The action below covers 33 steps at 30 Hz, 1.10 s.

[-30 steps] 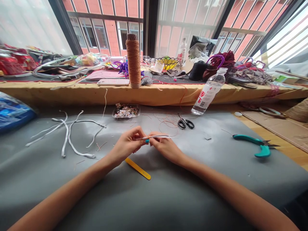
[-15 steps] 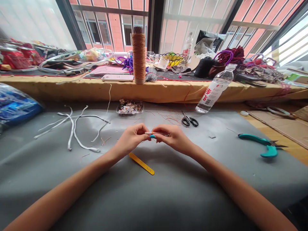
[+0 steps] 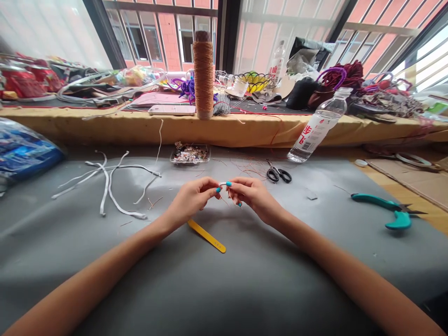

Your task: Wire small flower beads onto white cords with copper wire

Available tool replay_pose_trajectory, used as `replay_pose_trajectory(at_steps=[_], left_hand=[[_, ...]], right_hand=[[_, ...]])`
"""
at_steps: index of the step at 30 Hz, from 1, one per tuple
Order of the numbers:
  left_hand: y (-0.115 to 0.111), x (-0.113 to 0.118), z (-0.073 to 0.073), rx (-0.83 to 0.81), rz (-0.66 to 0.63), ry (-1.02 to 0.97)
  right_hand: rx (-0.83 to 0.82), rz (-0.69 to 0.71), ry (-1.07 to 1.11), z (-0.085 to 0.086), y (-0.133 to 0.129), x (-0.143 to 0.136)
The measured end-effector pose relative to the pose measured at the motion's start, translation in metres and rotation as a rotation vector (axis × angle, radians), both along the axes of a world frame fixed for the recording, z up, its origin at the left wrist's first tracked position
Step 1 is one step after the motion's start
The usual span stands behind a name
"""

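Between my fingertips, over the middle of the table, a short, thin white cord-like piece [image 3: 223, 183] runs from hand to hand, slightly bowed. My left hand [image 3: 191, 198] pinches its left end between thumb and finger. On the other end, my right hand [image 3: 257, 198] has a similar pinch, with its lower fingers curled beneath. Thin thread ends [image 3: 224, 199] dangle below the piece between the hands. Just under my left wrist lies a flat yellow strip [image 3: 208, 236] on the grey mat [image 3: 224, 289]. Most of the white piece is covered by my fingers.
White cords [image 3: 108, 186] lie at left. Behind my hands are a clear box of beads [image 3: 190, 155] and black-handled scissors [image 3: 279, 174]. Teal pliers [image 3: 381, 204] rest at right. A water bottle [image 3: 317, 128] leans against the ledge, where a brown thread spool [image 3: 203, 77] stands.
My right hand has turned and its fingers have opened out somewhat, showing more of the white piece and the hanging threads. Both hands have risen slightly. The view has shifted a little.
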<state>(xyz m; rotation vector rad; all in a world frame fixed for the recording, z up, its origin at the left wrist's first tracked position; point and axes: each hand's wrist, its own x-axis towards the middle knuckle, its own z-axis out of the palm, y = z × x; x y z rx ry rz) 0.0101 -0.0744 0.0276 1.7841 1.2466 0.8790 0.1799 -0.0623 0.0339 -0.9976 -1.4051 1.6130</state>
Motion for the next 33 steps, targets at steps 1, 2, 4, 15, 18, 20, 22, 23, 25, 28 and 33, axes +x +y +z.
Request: replay_pose_trajectory(at_steps=[1,2,4,15,18,20,22,23,25,28,33], left_hand=[[-0.001,0.0,-0.003,0.159,0.056,0.102],[-0.003,0.0,-0.006,0.336,0.107,0.211],[-0.007,0.0,-0.011,0.641,0.137,0.387],[-0.007,0.0,-0.016,0.857,0.018,0.483],[-0.009,0.002,-0.01,0.656,0.054,0.314],[-0.008,0.002,-0.005,0.497,0.108,0.174],[-0.006,0.001,-0.002,0.318,0.161,0.025],[-0.004,0.001,0.0,0.218,0.178,-0.049],[0.0,0.0,0.0,0.016,0.192,-0.193],[0.004,-0.002,-0.001,-0.213,0.134,-0.373],[0.003,-0.002,0.0,-0.351,0.095,-0.419]], right_hand=[[-0.012,-0.014,0.004,0.0,0.0,0.0],[-0.021,-0.027,0.007,0.0,-0.001,0.0],[-0.031,-0.058,0.007,0.0,-0.002,-0.001],[-0.006,-0.106,-0.05,-0.008,-0.01,-0.009],[-0.011,-0.129,-0.05,-0.009,-0.01,-0.009],[-0.011,-0.163,-0.031,-0.011,-0.01,-0.01],[0.007,-0.196,0.001,-0.012,-0.01,-0.011],[0.022,-0.208,0.014,-0.013,-0.01,-0.012],[0.063,-0.225,0.024,-0.015,-0.011,-0.013],[0.142,-0.223,-0.003,-0.018,-0.013,-0.014],[0.231,-0.206,-0.071,-0.021,-0.013,-0.014]])
